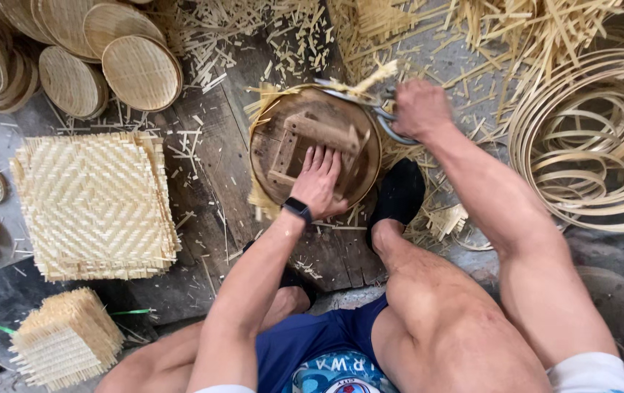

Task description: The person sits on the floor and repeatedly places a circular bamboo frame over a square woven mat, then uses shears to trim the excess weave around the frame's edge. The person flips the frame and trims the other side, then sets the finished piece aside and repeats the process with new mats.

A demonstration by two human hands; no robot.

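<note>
No packages, labels or signs in view. One screen: smartwatch [297,207] on left wrist, near middle of scene, just below left hand [319,180]. Small rounded rectangle, black face, black band; face dark, nothing readable. One printed patch: lettering on shirt [337,371] at near edge, middle, between knees; light blue ground, white letters, partly cut off by frame.

Bamboo hoops [589,138] right, woven mats [93,204] left.
</note>
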